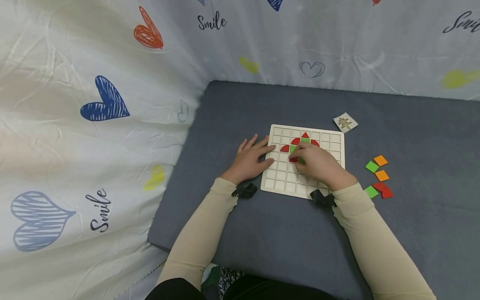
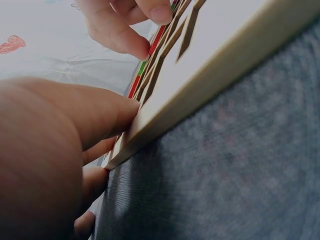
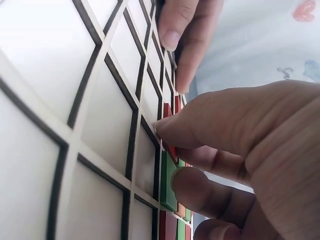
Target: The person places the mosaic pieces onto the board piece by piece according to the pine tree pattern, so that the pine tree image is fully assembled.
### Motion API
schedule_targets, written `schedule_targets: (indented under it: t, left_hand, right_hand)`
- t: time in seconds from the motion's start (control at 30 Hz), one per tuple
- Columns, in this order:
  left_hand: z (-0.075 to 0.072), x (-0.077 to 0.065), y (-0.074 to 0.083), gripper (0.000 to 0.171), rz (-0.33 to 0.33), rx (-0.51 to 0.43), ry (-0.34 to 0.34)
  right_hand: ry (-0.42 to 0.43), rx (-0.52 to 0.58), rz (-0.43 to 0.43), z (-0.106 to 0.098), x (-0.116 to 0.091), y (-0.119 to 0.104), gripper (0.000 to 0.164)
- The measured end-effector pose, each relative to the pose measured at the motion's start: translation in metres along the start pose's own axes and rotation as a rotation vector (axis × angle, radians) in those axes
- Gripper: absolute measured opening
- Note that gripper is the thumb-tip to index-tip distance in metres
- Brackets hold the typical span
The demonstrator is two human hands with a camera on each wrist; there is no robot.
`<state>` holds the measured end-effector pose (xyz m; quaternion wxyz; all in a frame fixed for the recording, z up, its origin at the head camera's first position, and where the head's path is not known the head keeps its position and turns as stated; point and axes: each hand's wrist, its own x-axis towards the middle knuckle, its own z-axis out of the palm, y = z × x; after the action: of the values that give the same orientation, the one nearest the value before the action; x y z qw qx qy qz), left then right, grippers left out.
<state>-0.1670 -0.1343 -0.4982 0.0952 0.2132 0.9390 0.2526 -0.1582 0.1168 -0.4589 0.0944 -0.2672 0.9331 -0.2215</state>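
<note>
Found grid board (image 1: pixel 280 175) flat on the grey table (image 1: pixel 262 233), with set pieces (image 1: pixel 305 141) in red and green around its upper middle, topped by a red triangle (image 1: pixel 305 135). Observed left hand (image 1: pixel 249 162) at the board's left edge, touching it with fingers spread apart. Observed right hand (image 1: pixel 318 163) over the board, pinching a red piece (image 1: pixel 293 160) at its cells. Noted loose orange pieces (image 1: pixel 380 160), green pieces (image 1: pixel 372 166) and red pieces (image 1: pixel 387 193) right of the board; noted patterned card (image 1: pixel 346 122) just beside its far right corner.
</note>
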Motion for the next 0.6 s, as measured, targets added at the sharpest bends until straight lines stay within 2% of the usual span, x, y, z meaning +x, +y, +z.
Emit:
schedule_targets:
  t: [0.27, 0.6]
  left_hand:
    - [0.0, 0.0, 0.0, 0.054, 0.0, -0.011, 0.006]
    - [0.0, 0.0, 0.001, 0.055, -0.014, -0.016, -0.001]
  right_hand:
    - [0.022, 0.019, 0.028, -0.003, -0.008, 0.003, 0.022]
    - [0.034, 0.019, 0.075, -0.012, -0.024, 0.012, 0.028]
